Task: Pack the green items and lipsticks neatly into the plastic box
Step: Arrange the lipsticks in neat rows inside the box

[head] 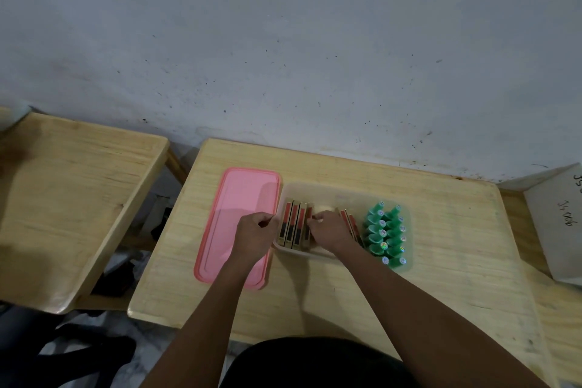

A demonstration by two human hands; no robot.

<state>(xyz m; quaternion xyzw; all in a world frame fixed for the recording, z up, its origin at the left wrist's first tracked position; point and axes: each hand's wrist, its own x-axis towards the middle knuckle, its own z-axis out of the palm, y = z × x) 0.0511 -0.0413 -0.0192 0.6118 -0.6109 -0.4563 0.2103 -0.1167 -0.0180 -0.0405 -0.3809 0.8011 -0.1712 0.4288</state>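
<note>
Curled fingers of the right hand reach down inside the translucent, round-cornered plastic box, the fingertips pinched on the top edge of one of the slim red-and-black lipsticks with gold edges. Those flat rectangular sticks stand on edge in a tight row at the box's left end, and two more lean just to the right of that hand. The left hand is bunched into a loose fist right against the box's left wall, above the lid; from where I stand I cannot tell whether it grips anything.

At the box's right end the green plastic bottles sit in two close rows, each topped with a small shiny, glittering cap. The smooth pink plastic lid, a long rounded rectangle with a raised rim, lies flat just beside the box on its left. Both rest on a pale, grained wooden table. A second wooden table stands to the left, a grey card with handwriting lies at the right, and a scuffed whitish wall rises behind.
</note>
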